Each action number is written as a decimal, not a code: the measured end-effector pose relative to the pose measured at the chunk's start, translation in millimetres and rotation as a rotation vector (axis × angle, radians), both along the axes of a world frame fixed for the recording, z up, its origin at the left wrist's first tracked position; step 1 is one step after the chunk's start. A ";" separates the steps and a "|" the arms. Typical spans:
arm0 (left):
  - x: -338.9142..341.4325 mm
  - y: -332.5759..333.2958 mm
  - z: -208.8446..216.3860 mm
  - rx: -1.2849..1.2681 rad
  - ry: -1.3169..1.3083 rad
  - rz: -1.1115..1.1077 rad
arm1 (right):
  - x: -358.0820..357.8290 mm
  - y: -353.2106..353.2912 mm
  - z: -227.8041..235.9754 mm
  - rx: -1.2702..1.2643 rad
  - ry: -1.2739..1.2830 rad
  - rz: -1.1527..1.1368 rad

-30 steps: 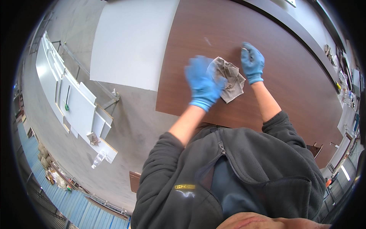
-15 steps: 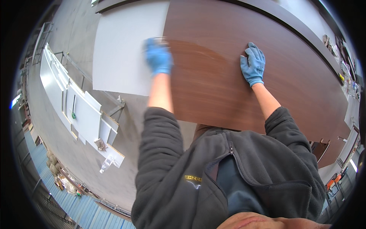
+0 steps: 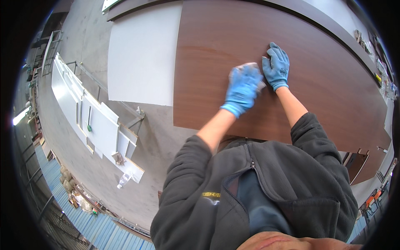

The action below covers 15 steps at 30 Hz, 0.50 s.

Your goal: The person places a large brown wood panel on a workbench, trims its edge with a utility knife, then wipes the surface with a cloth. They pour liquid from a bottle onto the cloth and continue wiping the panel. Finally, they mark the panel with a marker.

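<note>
A large dark brown wood-grain panel [image 3: 208, 100] lies flat in front of me. My left hand [image 3: 242, 88], in a blue glove and blurred by motion, presses a pale cloth [image 3: 249, 66] against the panel near its middle. Only the cloth's edges show past the fingers. Just to the right, my right hand [image 3: 276, 66] rests flat on the panel in a matching glove, fingers stretched forward and thumb apart, holding nothing.
A white panel [image 3: 141, 62] adjoins the brown one on the left. Several white boards [image 3: 98, 121] lean farther left, with a clear plastic bottle [image 3: 124, 180] at their near end. A long dark strip [image 3: 329, 43] runs along the far edge.
My left hand has swept right with the cloth, from the brown panel's left edge to beside my right hand. The right hand stays in nearly the same place.
</note>
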<state>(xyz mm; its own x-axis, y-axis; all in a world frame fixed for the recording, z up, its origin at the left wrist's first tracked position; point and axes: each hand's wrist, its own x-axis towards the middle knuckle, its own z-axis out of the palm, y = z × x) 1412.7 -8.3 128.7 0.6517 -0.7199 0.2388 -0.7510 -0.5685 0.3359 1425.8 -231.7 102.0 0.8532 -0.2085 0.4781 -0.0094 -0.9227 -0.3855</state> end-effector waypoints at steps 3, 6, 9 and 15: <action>12.9 -32.9 -8.6 0.005 -0.030 -0.004 | -0.2 -2.9 -3.5 0.153 -0.078 0.012; 89.3 -21.8 -15.0 0.163 -0.002 0.141 | 0.3 -5.4 -3.6 0.111 -0.102 0.045; 180.9 48.4 -18.2 0.018 0.074 0.413 | -0.5 -4.8 -0.7 0.109 -0.087 0.035; 163.7 34.5 -16.4 -0.004 0.242 0.541 | 3.4 -3.2 4.2 0.070 -0.062 0.023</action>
<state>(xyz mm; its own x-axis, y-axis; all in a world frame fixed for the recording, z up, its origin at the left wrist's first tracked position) 1576.4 26.3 112.3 0.9623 -0.2692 0.0398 -0.2564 -0.8478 0.4641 1429.2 -234.9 106.2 0.8274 -0.2240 0.5150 0.0371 -0.8932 -0.4482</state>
